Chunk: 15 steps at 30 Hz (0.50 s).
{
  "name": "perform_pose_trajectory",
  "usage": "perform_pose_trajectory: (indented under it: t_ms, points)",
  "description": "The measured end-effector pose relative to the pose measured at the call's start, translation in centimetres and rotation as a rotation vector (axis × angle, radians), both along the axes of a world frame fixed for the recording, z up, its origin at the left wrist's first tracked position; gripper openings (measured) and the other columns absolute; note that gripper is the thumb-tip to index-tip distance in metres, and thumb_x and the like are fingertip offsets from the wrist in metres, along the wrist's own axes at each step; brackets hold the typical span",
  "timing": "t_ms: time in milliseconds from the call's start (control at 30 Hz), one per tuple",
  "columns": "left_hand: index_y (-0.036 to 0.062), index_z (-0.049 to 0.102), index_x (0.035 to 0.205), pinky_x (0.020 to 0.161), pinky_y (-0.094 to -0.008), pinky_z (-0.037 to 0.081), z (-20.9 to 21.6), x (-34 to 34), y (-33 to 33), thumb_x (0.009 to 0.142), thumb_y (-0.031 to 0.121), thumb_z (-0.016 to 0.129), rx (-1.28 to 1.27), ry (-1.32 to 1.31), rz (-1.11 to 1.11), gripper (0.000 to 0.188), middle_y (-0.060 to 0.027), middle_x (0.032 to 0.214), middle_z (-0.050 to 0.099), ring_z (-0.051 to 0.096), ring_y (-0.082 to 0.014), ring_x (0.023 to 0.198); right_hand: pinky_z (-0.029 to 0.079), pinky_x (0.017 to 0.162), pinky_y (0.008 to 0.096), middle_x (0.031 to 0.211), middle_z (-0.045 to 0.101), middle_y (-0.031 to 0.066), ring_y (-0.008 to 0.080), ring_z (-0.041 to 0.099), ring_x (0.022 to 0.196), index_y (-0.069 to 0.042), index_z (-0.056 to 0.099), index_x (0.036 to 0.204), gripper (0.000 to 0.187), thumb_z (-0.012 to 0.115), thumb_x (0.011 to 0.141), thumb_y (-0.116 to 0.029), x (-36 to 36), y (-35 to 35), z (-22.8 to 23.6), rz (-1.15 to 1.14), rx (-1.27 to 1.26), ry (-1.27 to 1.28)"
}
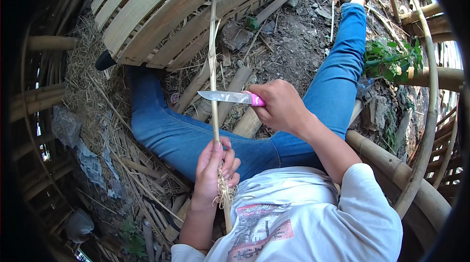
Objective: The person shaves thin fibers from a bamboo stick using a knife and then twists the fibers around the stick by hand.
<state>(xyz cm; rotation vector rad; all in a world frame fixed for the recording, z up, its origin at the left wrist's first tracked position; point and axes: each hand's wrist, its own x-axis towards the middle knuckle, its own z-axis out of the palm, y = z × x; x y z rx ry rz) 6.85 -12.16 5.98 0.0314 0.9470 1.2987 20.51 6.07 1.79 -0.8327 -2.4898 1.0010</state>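
- Clearly largest, the slatted crate [171, 19] is pale, flat, rough-sawn wood, beyond the seated person's bent leg in blue denim [196, 137].
- Next comes the long stick [213, 61], slim, straw-coloured and knobbly at a joint; it runs from the crate's edge down between the hands to the white shirt [313, 218].
- The right hand [284, 104] is closed in a fist around the knife's handle; the left hand [215, 164] has thumb and fingers curled round the stick below the blade.
- The knife [226, 97], smooth metal with a pink grip, lies across the stick; whether its edge bites, I cannot tell.
- Smallest, curly, fibrous shavings [223, 191] cluster under the left hand. Shaving the stick seems in hand; another stroke would call for a firm left hold and shallow blade angle.
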Motion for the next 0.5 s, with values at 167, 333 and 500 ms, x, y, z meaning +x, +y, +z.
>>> perform_pose_trajectory:
  t_ms: [167, 333, 500]
  points:
    - [0.0089, 0.046, 0.112, 0.038, -0.0195, 0.034, -0.2, 4.4, 3.9, 0.108, 0.033, 0.034, -0.047, 0.110, -0.021, 0.027, 0.0024, 0.059, 0.032, 0.031, -0.0055, 0.050, 0.050, 0.061, 0.0482, 0.065, 0.061, 0.0159, 0.0380, 0.062, 0.065, -0.005, 0.063, 0.079, 0.008, 0.063, 0.074, -0.011, 0.3, 0.6, 0.2, -0.052, -0.028, 0.092]
    - [0.0089, 0.045, 0.116, 0.038, -0.0195, 0.034, -0.9, 4.5, 3.5, 0.108, 0.034, 0.031, 0.000, 0.044, -0.026, 0.030, 0.0021, 0.059, 0.032, 0.031, -0.0055, 0.049, 0.049, 0.060, 0.0489, 0.063, 0.059, 0.0163, 0.0387, 0.061, 0.064, -0.005, 0.062, 0.076, 0.006, 0.061, 0.073, -0.010, 0.9, 0.9, -0.1, -0.086, -0.033, 0.089]
    - [0.0069, 0.045, 0.117, 0.038, -0.0192, 0.033, -1.6, 4.2, 3.2, 0.108, 0.034, 0.031, -0.024, 0.089, -0.058, 0.032, 0.0022, 0.059, 0.033, 0.030, -0.0055, 0.049, 0.048, 0.059, 0.0492, 0.063, 0.059, 0.0166, 0.0389, 0.061, 0.064, -0.004, 0.060, 0.074, 0.007, 0.062, 0.073, -0.011, 1.0, 1.2, -0.4, -0.085, -0.034, 0.094]
